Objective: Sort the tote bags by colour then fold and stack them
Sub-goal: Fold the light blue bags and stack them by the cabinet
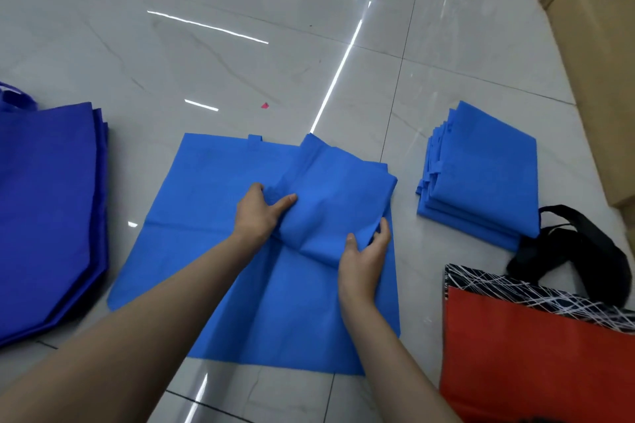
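Spread flat on the floor (240, 62), centre of the view: a light blue tote bag (206, 251), a handle tab showing at its far edge. On its right half, a folded layer (330, 196) of the same blue cloth, bunched and raised; part of that bag or a second one, cannot tell. Left hand (259, 213) pinching the near-left edge of the folded layer, thumb on top, fingers tucked beneath. Right hand (364, 256) gripping its near-right corner, fingers curled round the cloth. Both forearms bare, reaching in from the lower edge.

To the right, just apart from the bag: a stack of folded light blue bags (488, 175). Nearer, at lower right: a red bag (515, 354) with a band of white lines on black along its top, black handles (577, 244) lying beyond it, beside the stack's near corner. At far left: a pile of dark blue bags (48, 209), lying flat, a handle loop at the far end.

Floor of glossy pale marble-look tiles, thin dark joints, bright strip-light reflections. Small pink scrap (264, 105) beyond the bag. Beige wall (598, 62) along the upper right.
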The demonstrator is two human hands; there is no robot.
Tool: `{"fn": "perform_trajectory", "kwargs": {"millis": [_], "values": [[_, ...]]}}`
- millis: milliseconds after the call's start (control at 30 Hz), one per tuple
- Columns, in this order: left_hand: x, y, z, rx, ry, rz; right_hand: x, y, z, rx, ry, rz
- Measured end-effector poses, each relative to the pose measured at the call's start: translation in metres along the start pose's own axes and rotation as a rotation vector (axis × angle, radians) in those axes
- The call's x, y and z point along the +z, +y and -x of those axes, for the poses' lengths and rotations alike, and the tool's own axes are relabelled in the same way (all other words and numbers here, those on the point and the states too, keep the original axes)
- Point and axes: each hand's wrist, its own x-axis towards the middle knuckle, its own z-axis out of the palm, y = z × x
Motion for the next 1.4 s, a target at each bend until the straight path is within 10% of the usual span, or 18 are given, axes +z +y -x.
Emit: {"fn": "perform_trajectory", "kwargs": {"millis": [433,700,867,1067,1400], "values": [[-0.007,-0.021,0.020,0.059,0.101,-0.259,-0.016,0.018,-0.004,-0.674,-0.102,1.121],[-0.017,-0.042,0.022,0.152,0.125,-0.274,-0.021,0.028,0.005,-0.771,-0.448,1.132],[0.004,-0.047,0.040,0.344,0.253,-0.692,-0.005,0.011,0.016,-0.801,-0.315,1.251],[0.014,-0.069,0.048,0.406,0.055,-0.739,0.014,0.016,0.013,-0.858,-0.545,1.187],[0.008,-0.066,0.051,0.422,-0.015,-0.794,-0.043,0.010,0.001,-0.912,-0.266,1.253]]}}
